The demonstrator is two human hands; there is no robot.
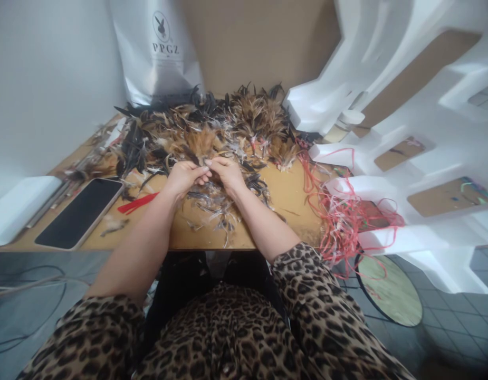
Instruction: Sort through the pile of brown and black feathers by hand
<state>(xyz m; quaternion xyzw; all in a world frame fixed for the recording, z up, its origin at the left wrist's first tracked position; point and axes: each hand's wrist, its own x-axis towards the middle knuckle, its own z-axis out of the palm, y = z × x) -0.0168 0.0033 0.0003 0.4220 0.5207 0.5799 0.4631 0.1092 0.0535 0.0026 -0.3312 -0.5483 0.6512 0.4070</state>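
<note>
A big heap of brown, tan and black feathers [212,124] covers the back of a low wooden table [291,195]. My left hand [184,177] and my right hand [228,173] meet at the heap's near edge, fingertips pinched together on a few feathers. Loose dark feathers [216,203] lie scattered under and in front of my hands. Both forearms reach out from leopard-print sleeves.
A dark phone [79,212] lies at the left, a red strip [137,203] beside it. A white pad [18,206] sits at the far left. A tangle of red strings [342,216] hangs at the right by white foam packing [405,121]. A silver bag [156,50] stands behind.
</note>
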